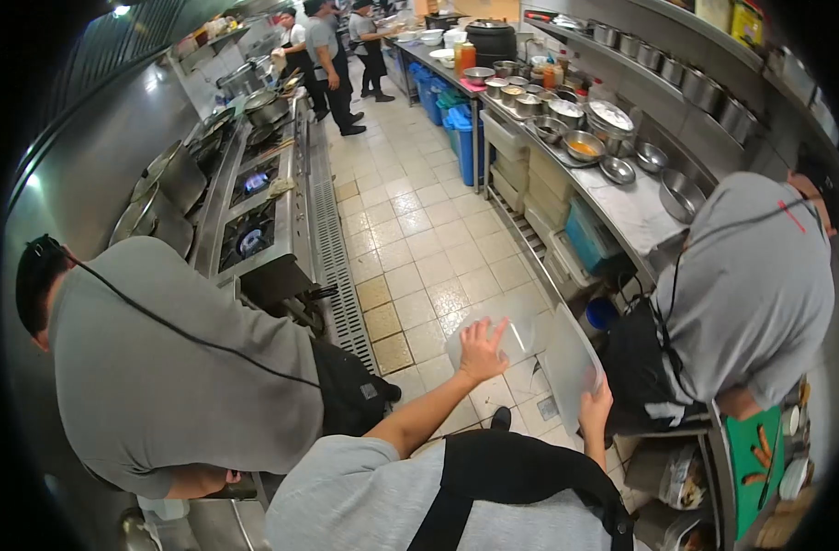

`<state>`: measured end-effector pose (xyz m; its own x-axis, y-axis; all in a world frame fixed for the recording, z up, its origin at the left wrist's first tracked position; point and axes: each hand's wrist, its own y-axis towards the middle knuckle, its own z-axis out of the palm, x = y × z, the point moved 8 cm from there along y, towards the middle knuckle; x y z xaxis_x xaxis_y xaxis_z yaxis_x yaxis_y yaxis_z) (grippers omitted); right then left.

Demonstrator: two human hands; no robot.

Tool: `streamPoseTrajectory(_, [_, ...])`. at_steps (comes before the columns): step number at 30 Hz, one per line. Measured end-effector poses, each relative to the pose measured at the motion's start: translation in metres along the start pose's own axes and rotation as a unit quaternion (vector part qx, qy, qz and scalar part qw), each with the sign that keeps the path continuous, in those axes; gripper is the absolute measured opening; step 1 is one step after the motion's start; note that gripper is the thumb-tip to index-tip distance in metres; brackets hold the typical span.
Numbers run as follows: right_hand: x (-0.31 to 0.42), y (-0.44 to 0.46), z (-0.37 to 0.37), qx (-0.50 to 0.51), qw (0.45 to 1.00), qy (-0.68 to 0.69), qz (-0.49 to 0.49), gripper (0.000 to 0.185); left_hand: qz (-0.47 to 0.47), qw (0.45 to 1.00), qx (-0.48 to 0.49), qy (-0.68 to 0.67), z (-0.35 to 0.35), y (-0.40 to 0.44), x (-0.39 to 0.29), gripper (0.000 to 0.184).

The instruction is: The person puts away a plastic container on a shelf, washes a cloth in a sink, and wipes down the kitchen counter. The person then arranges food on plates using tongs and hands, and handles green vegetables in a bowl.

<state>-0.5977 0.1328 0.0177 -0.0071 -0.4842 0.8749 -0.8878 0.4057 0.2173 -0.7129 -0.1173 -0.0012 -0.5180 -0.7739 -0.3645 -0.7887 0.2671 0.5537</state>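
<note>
My left hand (484, 351) is held out over the tiled floor with its fingers spread against a clear, translucent plastic piece (520, 336). Whether the fingers grip that piece cannot be made out. To its right, my right hand (596, 404) is closed on the edge of a larger translucent plastic container (569, 354), which is tilted on its side. The fingertips of this hand are partly hidden behind the container. Both hands are in front of my apron (529, 468), with the two plastic pieces close together.
One person (180, 358) bends at the left, another (750, 275) at the right by a green board (745, 459). Lit burners (251, 241) line the left side. A counter (621, 197) with bowls runs along the right. More people (323, 55) stand farther back.
</note>
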Motion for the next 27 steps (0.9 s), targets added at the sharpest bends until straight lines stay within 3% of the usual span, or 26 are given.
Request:
streamPoseTrajectory(1, [-0.009, 0.024, 0.01, 0.01, 0.999, -0.048, 0.018, 0.059, -0.043, 0.999, -0.017, 0.009, -0.003, 0.014, 0.015, 0.077])
streamPoseTrajectory(4, [0.011, 0.097, 0.047, 0.016, 0.999, -0.003, -0.033, 0.058, -0.158, 0.983, -0.086, 0.028, -0.017, 0.059, 0.06, 0.079])
streamPoseTrajectory(6, [0.016, 0.146, 0.09, 0.037, 0.993, 0.019, -0.112, 0.063, -0.222, 0.964, -0.142, 0.03, -0.031, 0.083, 0.086, 0.081])
streamPoseTrajectory(8, [0.042, 0.188, 0.137, 0.061, 0.98, -0.003, -0.19, 0.071, -0.276, 0.943, -0.186, 0.0, -0.043, 0.107, 0.109, 0.082])
streamPoseTrajectory(10, [0.091, 0.219, 0.185, 0.129, 0.976, 0.026, -0.174, 0.07, -0.318, 0.915, -0.242, -0.053, -0.045, 0.127, 0.135, 0.082])
streamPoseTrajectory(12, [0.133, 0.242, 0.243, 0.165, 0.96, 0.061, -0.216, 0.072, -0.333, 0.88, -0.325, -0.091, -0.037, 0.146, 0.174, 0.08])
streamPoseTrajectory(14, [0.175, 0.256, 0.295, 0.171, 0.938, 0.029, -0.3, 0.073, -0.339, 0.854, -0.375, -0.12, -0.023, 0.16, 0.22, 0.077])
streamPoseTrajectory(16, [0.211, 0.276, 0.34, 0.22, 0.923, -0.056, -0.311, 0.073, -0.341, 0.84, -0.397, -0.143, -0.007, 0.182, 0.268, 0.074])
streamPoseTrajectory(18, [0.247, 0.305, 0.374, 0.215, 0.908, -0.116, -0.339, 0.072, -0.368, 0.759, -0.42, -0.336, 0.002, 0.216, 0.303, 0.069])
streamPoseTrajectory(19, [0.262, 0.319, 0.393, 0.21, 0.899, -0.145, -0.355, 0.072, -0.372, 0.705, -0.428, -0.426, 0.008, 0.233, 0.32, 0.067])
streamPoseTrajectory(22, [0.292, 0.362, 0.449, 0.202, 0.89, -0.144, -0.382, 0.065, -0.388, 0.675, -0.423, -0.463, 0.015, 0.28, 0.381, 0.06])
streamPoseTrajectory(27, [0.329, 0.426, 0.525, 0.181, 0.864, -0.193, -0.429, 0.059, -0.338, 0.617, -0.411, -0.58, 0.023, 0.37, 0.448, 0.045])
